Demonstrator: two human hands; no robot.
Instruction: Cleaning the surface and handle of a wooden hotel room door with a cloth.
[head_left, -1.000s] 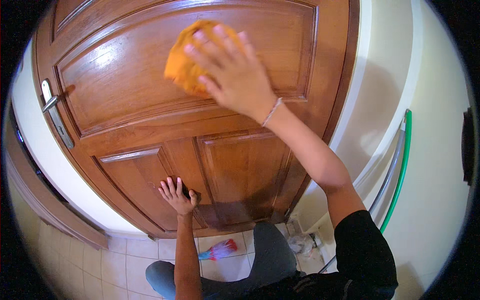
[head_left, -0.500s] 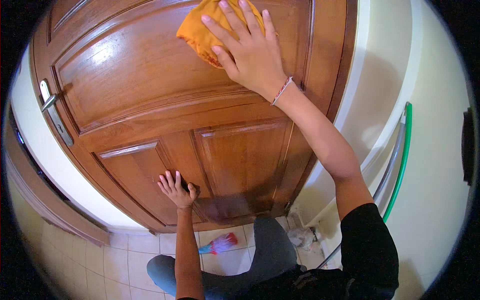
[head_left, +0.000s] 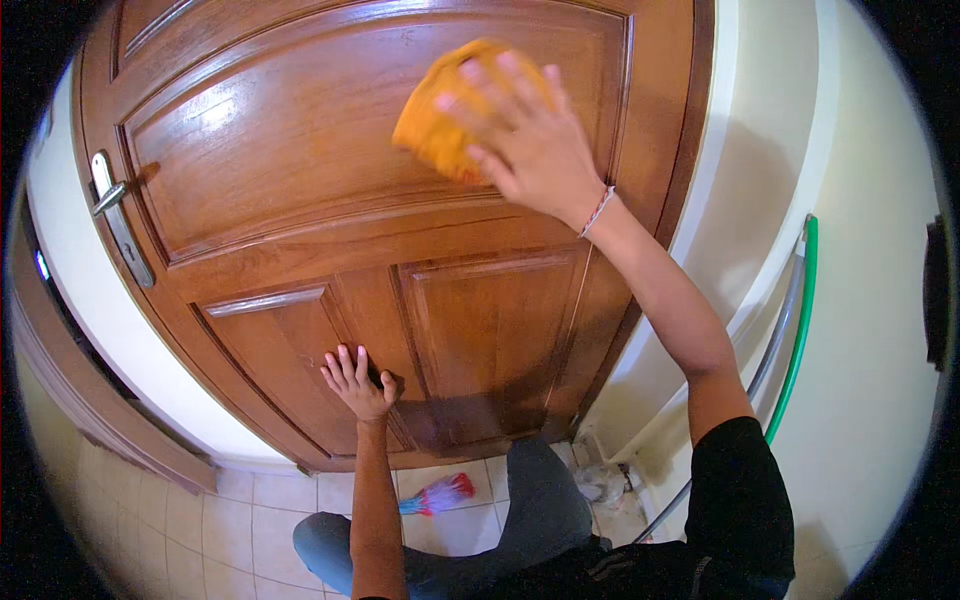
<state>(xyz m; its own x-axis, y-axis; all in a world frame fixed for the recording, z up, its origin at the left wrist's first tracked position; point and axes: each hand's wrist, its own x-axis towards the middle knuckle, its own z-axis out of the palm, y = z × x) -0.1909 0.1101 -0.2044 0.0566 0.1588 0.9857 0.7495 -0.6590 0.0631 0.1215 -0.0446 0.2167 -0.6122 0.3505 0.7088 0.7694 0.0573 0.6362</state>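
My right hand (head_left: 535, 140), blurred by motion, holds a folded orange cloth (head_left: 435, 120) against the upper panel of a brown wooden door (head_left: 300, 170). Its fingers are spread over the cloth and cover part of it. Lower down, my left hand (head_left: 361, 385) rests with fingers apart on the door's lower part, between the two small panels. It holds nothing. A silver lever handle (head_left: 110, 200) is fixed on a long plate at the door's left side.
On the floor tiles (head_left: 228, 530) below the door lies a red and blue feathery duster (head_left: 440, 494). A clear plastic bag (head_left: 600, 483) sits by the right corner. A green and grey pole (head_left: 802, 325) leans along the right wall. My bent knees are close to the door.
My right hand and the cloth have moved down and slightly right across the upper panel. My left hand stays at the same spot on the door. The view has shifted a little.
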